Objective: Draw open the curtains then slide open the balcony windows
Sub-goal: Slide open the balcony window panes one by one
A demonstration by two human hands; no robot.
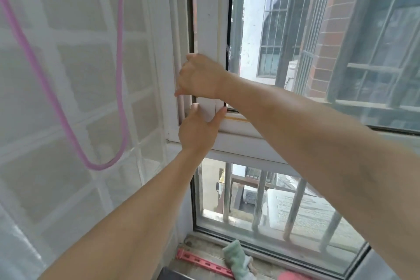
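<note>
Fingers on both hands are busy at the edge of the window. Nearest to us, down low on the sill, lie a green cloth [236, 259] and a pink strip [202, 262] with holes in it. They are well away from the hands.

Up from there, the left hand [196, 129] reaches to the bottom corner of the sliding window frame [208, 18]. Its fingers are straight and spread, with the thumb out to the right, and they press flat on the white frame. It holds nothing.

Just above it, the right hand [201, 76] has its fingers curled round the left edge of that same frame. The fingertips go into the dark gap and I cannot see them.

To the left hangs the white see-through curtain [75, 88], pulled off to the side, with a pink cord [119, 52] looping down in front of it. So the curtain part looks done.

Now it is the window's turn. The frame sits just beside the wall post, with only a thin dark gap showing, so the window looks barely open. Next, I think both hands must pull and push the frame sideways to the right, smooth and level, so it does not stick in its track.

Far outside are metal bars [295, 198] and a brick building [334, 29].
</note>
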